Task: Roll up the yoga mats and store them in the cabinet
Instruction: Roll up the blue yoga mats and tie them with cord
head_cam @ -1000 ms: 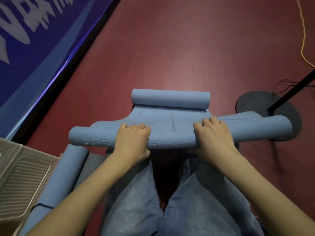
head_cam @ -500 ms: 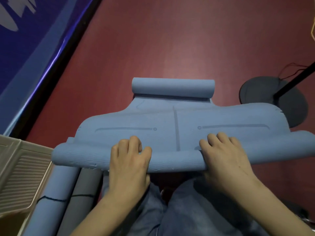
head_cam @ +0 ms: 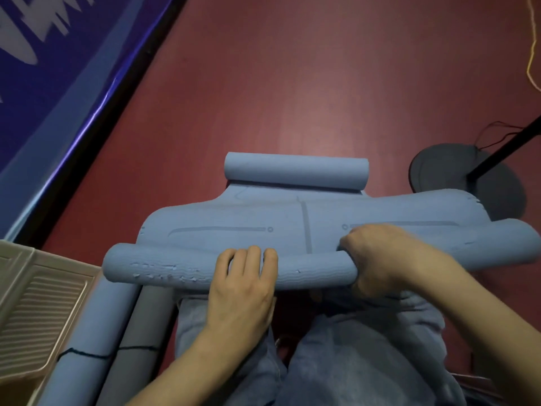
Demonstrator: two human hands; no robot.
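Note:
A blue yoga mat (head_cam: 234, 221) lies across the red floor in front of my knees. Its near edge is rolled into a tube and its far end is curled into a second roll (head_cam: 295, 171). My left hand (head_cam: 243, 288) lies on top of the near roll with fingers over it. My right hand (head_cam: 377, 259) grips the near roll, fingers curled round it. At lower left lie two rolled mats, a blue rolled mat (head_cam: 85, 347) and a grey rolled mat (head_cam: 140, 341), tied with a dark string.
A beige plastic cabinet (head_cam: 32, 306) sits at the left edge. A black round stand base (head_cam: 439, 168) with a slanted pole is at the right. A yellow cord (head_cam: 531, 39) trails at top right. A blue banner (head_cam: 44, 68) runs along the left.
The view moved slightly. My right hand went from lying on the roll to curling round it. My left hand stayed on top of the roll.

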